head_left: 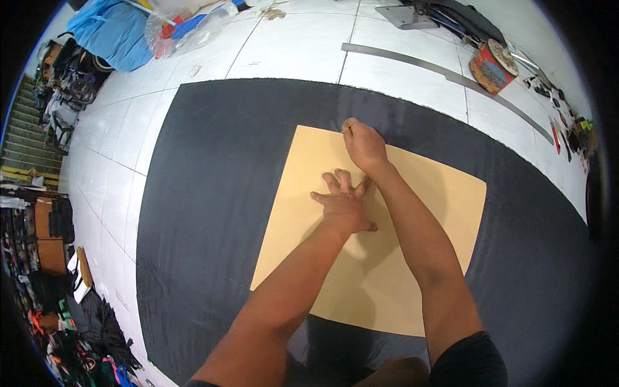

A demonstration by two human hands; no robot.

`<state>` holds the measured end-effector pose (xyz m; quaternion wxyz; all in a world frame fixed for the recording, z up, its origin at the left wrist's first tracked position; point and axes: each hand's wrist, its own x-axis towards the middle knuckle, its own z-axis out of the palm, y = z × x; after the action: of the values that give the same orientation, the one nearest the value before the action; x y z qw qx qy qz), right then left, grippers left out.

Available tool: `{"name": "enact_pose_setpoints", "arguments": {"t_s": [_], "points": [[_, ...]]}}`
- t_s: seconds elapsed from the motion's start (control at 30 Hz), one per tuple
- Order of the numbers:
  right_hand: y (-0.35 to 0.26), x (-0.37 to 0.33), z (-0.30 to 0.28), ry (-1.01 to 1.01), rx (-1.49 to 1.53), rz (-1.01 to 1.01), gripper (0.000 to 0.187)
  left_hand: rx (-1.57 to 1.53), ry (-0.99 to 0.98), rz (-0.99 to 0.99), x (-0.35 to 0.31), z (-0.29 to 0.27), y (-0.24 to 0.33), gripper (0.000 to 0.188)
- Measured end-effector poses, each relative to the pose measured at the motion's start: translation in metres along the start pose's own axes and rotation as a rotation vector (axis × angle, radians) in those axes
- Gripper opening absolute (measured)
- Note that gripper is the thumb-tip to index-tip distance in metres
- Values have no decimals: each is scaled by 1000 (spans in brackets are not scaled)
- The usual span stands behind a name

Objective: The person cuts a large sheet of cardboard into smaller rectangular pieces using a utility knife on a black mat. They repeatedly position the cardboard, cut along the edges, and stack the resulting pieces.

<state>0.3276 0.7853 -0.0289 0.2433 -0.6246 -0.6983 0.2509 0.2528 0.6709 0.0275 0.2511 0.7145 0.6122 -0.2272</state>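
Note:
A tan rectangular sheet [380, 277], like cardboard, lies flat on a large dark grey sheet [200, 213] spread over the floor. My left hand [345, 205] presses on the middle of the tan sheet, fingers spread. Just beyond it, my right hand [365, 147] is closed at the tan sheet's far edge, its fingertips pinched together. Whatever sits in that pinch is too small and hidden to make out. My right forearm crosses over the tan sheet's right part.
On white floor tiles beyond the dark sheet lie a long metal ruler [412, 61] and a red and brown can [493, 66]. A blue bag [113, 33] and clear plastic [187, 35] are at the far left. Piled dark clutter [97, 322] lines the near left.

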Motion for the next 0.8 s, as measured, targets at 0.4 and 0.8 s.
{"name": "enact_pose_setpoints", "arguments": {"t_s": [0.4, 0.8], "points": [[66, -49, -66, 87, -70, 92, 22, 212, -76, -45, 4, -10, 15, 127], [110, -67, -98, 179, 11, 110, 21, 260, -17, 286, 19, -7, 28, 119]]}}
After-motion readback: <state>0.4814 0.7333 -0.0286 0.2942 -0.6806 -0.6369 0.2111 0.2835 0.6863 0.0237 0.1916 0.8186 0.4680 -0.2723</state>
